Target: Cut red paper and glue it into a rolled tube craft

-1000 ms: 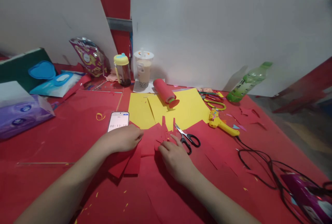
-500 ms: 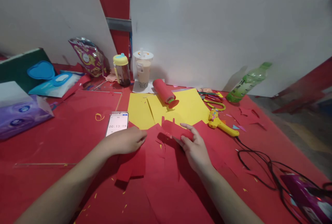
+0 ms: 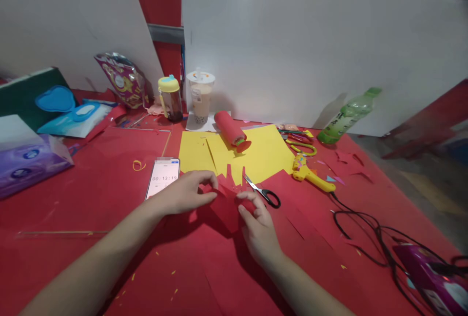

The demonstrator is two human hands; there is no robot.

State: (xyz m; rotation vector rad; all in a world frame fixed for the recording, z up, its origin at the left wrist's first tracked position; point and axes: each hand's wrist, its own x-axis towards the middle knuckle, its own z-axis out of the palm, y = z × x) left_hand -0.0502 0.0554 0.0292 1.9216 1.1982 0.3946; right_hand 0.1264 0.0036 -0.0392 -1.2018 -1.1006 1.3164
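My left hand (image 3: 192, 191) curls its thumb and fingers on the left edge of a piece of red paper (image 3: 224, 213). At the other edge, the thumb and forefinger of my right hand (image 3: 260, 226) pinch the same piece, which looks bent between the hands. Red on red makes its outline hard to follow. Scissors (image 3: 261, 190) with black handles lie just beyond my right hand, blades pointing up and left. Two narrow red strips (image 3: 229, 173) stick up in front of the yellow paper. A phone (image 3: 163, 179) showing a timer lies beside my left hand.
A red roll (image 3: 229, 128) rests on yellow paper (image 3: 268, 152). To the right are a yellow glue gun (image 3: 312, 177) with a black cord and a green bottle (image 3: 349, 116). A milk tea cup (image 3: 201, 99) and a yellow-lidded bottle (image 3: 170, 101) stand at the back.
My left hand has lifted and moved right, off the loose red pieces beside the phone. My right hand has shifted left and closer. The scissors now show plainly beyond it.
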